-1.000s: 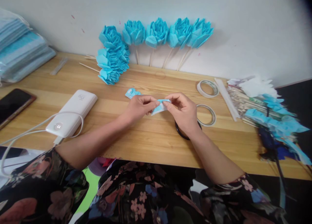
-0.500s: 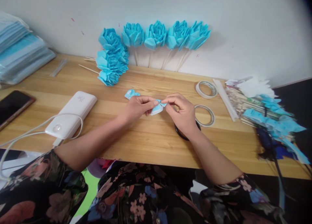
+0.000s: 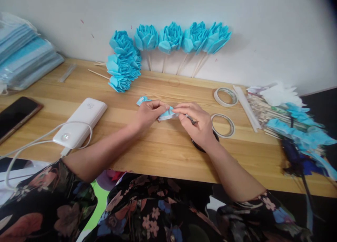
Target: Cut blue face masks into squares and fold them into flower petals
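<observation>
Between my two hands, over the middle of the wooden table, is a small blue fabric piece (image 3: 166, 114) with a whitish lower edge. My left hand (image 3: 149, 116) pinches its left side between thumb and fingers. The fingers of my right hand (image 3: 196, 122) are closed on its right end, and something small and dark shows between thumb and forefinger. Just behind my left hand, another blue piece (image 3: 142, 100) lies on the table. A black ring (image 3: 198, 146) is partly hidden under my right wrist.
Blue flowers (image 3: 171, 38) on sticks lean on the wall; more lie left. A white power bank (image 3: 80, 122), phone (image 3: 18, 115) and mask packs (image 3: 26, 56) are left. Tape rolls (image 3: 223, 125), white sticks (image 3: 246, 108) and a pile of blue scraps (image 3: 302, 133) are right.
The blue piece now lies flatter and more stretched out between my hands. My right fingers have shifted along it, and a small dark item now shows in them. The view has moved slightly.
</observation>
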Demonstrator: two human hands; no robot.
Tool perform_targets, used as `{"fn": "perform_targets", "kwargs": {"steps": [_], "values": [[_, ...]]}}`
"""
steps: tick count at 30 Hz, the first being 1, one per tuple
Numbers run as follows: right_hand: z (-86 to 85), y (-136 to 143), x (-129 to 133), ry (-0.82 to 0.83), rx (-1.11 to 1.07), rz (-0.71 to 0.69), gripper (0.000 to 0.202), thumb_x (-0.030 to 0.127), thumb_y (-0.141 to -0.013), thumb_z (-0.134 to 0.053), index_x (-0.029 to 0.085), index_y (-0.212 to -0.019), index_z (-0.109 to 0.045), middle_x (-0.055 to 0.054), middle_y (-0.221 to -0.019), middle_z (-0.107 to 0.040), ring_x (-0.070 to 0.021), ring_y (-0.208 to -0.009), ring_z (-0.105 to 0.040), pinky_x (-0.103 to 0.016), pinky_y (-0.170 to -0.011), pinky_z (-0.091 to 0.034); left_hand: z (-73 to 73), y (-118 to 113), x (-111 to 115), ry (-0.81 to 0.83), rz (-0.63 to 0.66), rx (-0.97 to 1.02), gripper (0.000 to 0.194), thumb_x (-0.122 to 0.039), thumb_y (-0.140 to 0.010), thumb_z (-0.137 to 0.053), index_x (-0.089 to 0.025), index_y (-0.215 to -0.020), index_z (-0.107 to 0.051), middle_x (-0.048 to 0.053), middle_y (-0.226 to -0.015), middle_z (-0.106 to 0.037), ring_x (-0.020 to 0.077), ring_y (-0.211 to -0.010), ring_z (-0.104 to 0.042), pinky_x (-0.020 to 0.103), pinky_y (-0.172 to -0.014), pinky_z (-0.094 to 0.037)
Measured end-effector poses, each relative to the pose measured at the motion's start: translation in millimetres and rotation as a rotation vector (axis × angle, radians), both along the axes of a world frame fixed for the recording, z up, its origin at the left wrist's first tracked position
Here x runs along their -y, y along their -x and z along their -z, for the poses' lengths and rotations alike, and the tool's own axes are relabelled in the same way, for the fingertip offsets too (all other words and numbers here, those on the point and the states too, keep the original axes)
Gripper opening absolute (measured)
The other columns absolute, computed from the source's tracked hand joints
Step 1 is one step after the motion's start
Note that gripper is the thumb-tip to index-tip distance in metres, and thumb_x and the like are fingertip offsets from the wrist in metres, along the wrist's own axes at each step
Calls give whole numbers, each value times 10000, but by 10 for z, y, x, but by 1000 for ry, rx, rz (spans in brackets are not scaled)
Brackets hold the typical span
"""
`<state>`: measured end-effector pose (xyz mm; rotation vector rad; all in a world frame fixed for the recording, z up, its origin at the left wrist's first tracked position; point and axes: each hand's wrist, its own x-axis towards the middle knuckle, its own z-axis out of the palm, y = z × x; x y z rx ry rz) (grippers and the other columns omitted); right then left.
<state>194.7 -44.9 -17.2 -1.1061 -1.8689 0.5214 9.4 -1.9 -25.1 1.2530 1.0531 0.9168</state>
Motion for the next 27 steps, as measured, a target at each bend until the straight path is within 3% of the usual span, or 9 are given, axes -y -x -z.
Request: {"fn": "perform_targets", "kwargs": {"steps": [5, 10, 14, 20, 27], "values": [[11, -15, -1, 222, -195, 65, 212, 310, -959, -575, 258, -1107, -718, -41, -1111, -760, -204, -1013, -694, -370, -908, -534, -8, -1, 2, -29, 17, 13, 240, -371, -773, -674, -156, -670, -649, -30, -563, -532, 72, -519, -440, 219, -510, -380], [-14, 6, -36, 368, -179, 81, 251, 402, -920, -608, 207, -776, -674, -2, -760, -669, -150, -730, -589, -285, -683, -459, -13, 11, 23, -67, 54, 26, 267, -400, -767, -700, -153, -675, -658, -31, -556, -538, 74, -527, -441, 222, -527, -374], [-26, 31, -36, 418, -149, 60, 181, 345, -866, -637, 198, -761, -644, 30, -662, -559, -110, -604, -460, -264, -580, -354, -33, 13, 27, -76, 62, -14, 248, -370, -776, -676, -158, -653, -643, -35, -542, -525, 74, -522, -431, 226, -530, -369], [-14, 36, -32, 442, -150, 29, 148, 326, -848, -637, 198, -774, -642, 40, -641, -510, -101, -578, -402, -259, -551, -314, -35, 4, 25, -85, 62, -32, 240, -357, -795, -658, -163, -654, -640, -34, -549, -523, 79, -528, -436, 231, -531, -367], [-50, 39, -24, 525, -157, -16, 274, 426, -876, -639, 196, -729, -635, 11, -672, -562, -117, -614, -473, -268, -571, -355, -40, 4, 37, -106, 74, -13, 254, -369, -785, -656, -165, -634, -649, -28, -558, -534, 85, -554, -447, 234, -546, -380]]}}
